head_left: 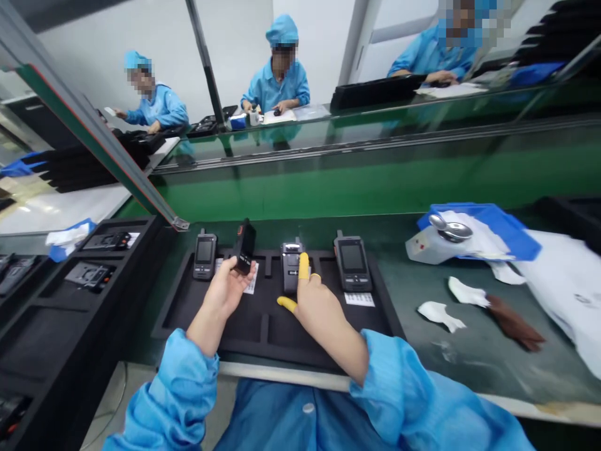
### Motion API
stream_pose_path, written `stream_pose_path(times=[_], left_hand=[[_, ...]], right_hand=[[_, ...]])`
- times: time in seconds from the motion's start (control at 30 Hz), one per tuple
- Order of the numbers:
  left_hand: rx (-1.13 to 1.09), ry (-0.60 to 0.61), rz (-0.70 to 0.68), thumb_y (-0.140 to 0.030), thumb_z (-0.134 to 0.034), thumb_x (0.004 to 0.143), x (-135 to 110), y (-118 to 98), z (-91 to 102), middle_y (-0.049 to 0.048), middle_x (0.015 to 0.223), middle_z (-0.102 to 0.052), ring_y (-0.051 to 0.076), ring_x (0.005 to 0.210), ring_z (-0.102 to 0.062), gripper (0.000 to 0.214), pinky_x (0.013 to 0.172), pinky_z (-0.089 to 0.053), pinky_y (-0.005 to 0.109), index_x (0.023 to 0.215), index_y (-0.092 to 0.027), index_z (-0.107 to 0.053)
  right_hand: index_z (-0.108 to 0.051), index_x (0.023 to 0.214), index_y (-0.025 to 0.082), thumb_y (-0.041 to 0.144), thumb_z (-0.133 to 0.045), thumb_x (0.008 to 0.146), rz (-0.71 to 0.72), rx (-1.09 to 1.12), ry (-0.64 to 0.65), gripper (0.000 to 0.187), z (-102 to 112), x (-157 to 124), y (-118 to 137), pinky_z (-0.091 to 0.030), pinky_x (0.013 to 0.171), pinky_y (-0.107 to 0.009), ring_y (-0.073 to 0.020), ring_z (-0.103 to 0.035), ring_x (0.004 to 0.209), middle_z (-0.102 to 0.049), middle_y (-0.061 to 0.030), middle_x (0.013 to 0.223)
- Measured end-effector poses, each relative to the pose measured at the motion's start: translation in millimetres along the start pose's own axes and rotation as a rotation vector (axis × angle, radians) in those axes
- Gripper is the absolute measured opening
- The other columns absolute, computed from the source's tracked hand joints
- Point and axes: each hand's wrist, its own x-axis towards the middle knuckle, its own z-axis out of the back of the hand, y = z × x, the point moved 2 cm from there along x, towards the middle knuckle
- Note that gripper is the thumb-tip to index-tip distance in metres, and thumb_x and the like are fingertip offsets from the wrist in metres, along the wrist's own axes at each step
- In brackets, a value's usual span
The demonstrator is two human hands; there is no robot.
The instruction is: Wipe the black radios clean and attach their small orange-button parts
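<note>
My left hand point(225, 288) grips a black two-way radio point(245, 245), raised and tilted above the foam tray point(235, 338). My right hand point(322, 307) wears yellow finger cots on the thumb and index finger, which are stretched apart. Its index fingertip overlaps the right edge of another radio point(290, 266) in the tray; whether it touches is hard to tell. Two more radios, one on the left point(205, 255) and one on the right point(353, 260), lie screen up in the tray. A white printed label point(359, 299) lies below the right one.
At left, a black foam tray point(28, 341) holds several devices. A blue tray point(507, 235) at right bears white cloths, near a clear bottle point(427, 245) and a metal spoon-like dish point(453, 230). White scraps point(441, 315) and a brown cloth point(514, 322) lie nearby. Three co-workers sit beyond the green divider point(328, 188).
</note>
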Motion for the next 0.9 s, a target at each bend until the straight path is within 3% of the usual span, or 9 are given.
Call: stream_pose_path(times=[0.17, 0.3, 0.37, 0.43, 0.5, 0.57, 0.7, 0.8, 0.9], left_hand=[[-0.188, 0.020, 0.140, -0.023, -0.045, 0.087, 6, 10, -11.4, 0.0125, 0.086, -0.064, 0.015, 0.072, -0.066, 0.015, 0.061, -0.053, 0.021, 0.087, -0.012, -0.055], [-0.274, 0.020, 0.193, -0.025, -0.043, 0.088, 7, 12, -9.8, 0.0172, 0.092, -0.063, 0.018, 0.075, -0.066, 0.020, 0.059, -0.054, 0.023, 0.094, -0.010, -0.055], [-0.310, 0.013, 0.200, -0.027, -0.041, 0.088, 6, 12, -7.0, 0.0183, 0.095, -0.063, 0.020, 0.079, -0.066, 0.025, 0.059, -0.054, 0.024, 0.098, -0.009, -0.055], [-0.338, 0.001, 0.212, -0.028, -0.039, 0.088, 4, 12, -4.5, 0.0186, 0.097, -0.063, 0.020, 0.079, -0.065, 0.029, 0.058, -0.054, 0.025, 0.104, -0.009, -0.055], [-0.354, -0.009, 0.229, -0.030, -0.037, 0.088, 4, 12, -3.6, 0.0189, 0.099, -0.062, 0.019, 0.075, -0.064, 0.033, 0.056, -0.054, 0.026, 0.107, -0.009, -0.054], [-0.364, -0.011, 0.244, -0.031, -0.035, 0.088, 4, 12, -4.7, 0.0186, 0.098, -0.061, 0.017, 0.070, -0.062, 0.035, 0.053, -0.053, 0.025, 0.108, -0.009, -0.054], [-0.372, 0.003, 0.259, -0.030, -0.033, 0.089, 2, 12, -10.9, 0.0183, 0.094, -0.061, 0.015, 0.064, -0.058, 0.034, 0.049, -0.051, 0.023, 0.103, -0.008, -0.055], [-0.373, 0.007, 0.257, -0.029, -0.033, 0.090, -1, 14, -14.0, 0.0192, 0.095, -0.061, 0.014, 0.062, -0.058, 0.034, 0.050, -0.051, 0.022, 0.102, -0.007, -0.056], [-0.372, -0.012, 0.252, -0.029, -0.031, 0.091, -2, 17, -13.2, 0.0207, 0.099, -0.061, 0.015, 0.065, -0.060, 0.037, 0.052, -0.054, 0.024, 0.110, -0.006, -0.054]], right_hand=[[-0.043, 0.131, 0.007, 0.041, -0.063, 0.080, -0.023, 0.089, 0.002, 0.064, 2, 1, -2, -0.049, 0.063, -0.032, -0.0256, -0.063, 0.077, -0.060, -0.0203, 0.096], [-0.026, 0.141, 0.005, 0.035, -0.059, 0.079, -0.118, 0.337, -0.034, 0.076, 8, 0, -9, -0.049, 0.075, -0.039, -0.0280, -0.062, 0.086, -0.060, -0.0195, 0.103], [-0.022, 0.142, 0.007, 0.037, -0.060, 0.076, -0.194, 0.624, -0.059, 0.082, 8, 1, -16, -0.048, 0.075, -0.039, -0.0258, -0.062, 0.083, -0.062, -0.0141, 0.097], [-0.026, 0.139, 0.011, 0.039, -0.061, 0.073, -0.275, 1.079, -0.032, 0.080, 4, 4, -21, -0.049, 0.065, -0.033, -0.0194, -0.060, 0.068, -0.062, -0.0040, 0.081], [-0.038, 0.127, 0.016, 0.038, -0.063, 0.071, -0.320, 1.591, 0.044, 0.066, 0, 9, -19, -0.044, 0.054, -0.026, -0.0136, -0.055, 0.054, -0.059, 0.0030, 0.068], [-0.050, 0.105, 0.019, 0.038, -0.064, 0.069, -0.310, 1.924, 0.109, 0.042, -3, 17, -14, -0.040, 0.050, -0.021, -0.0100, -0.052, 0.050, -0.060, 0.0039, 0.064], [-0.053, 0.072, 0.018, 0.039, -0.054, 0.076, -0.312, 2.075, 0.183, 0.022, -5, 30, -6, -0.039, 0.049, -0.020, -0.0079, -0.050, 0.048, -0.061, 0.0006, 0.061], [-0.056, 0.072, 0.017, 0.037, -0.041, 0.084, -0.338, 2.142, 0.241, 0.028, -3, 29, -9, -0.043, 0.053, -0.021, -0.0100, -0.056, 0.051, -0.064, -0.0034, 0.064], [-0.059, 0.079, 0.015, 0.032, -0.033, 0.088, -0.375, 2.206, 0.304, 0.032, 0, 19, -16, -0.051, 0.070, -0.029, -0.0165, -0.067, 0.071, -0.068, -0.0080, 0.074]])
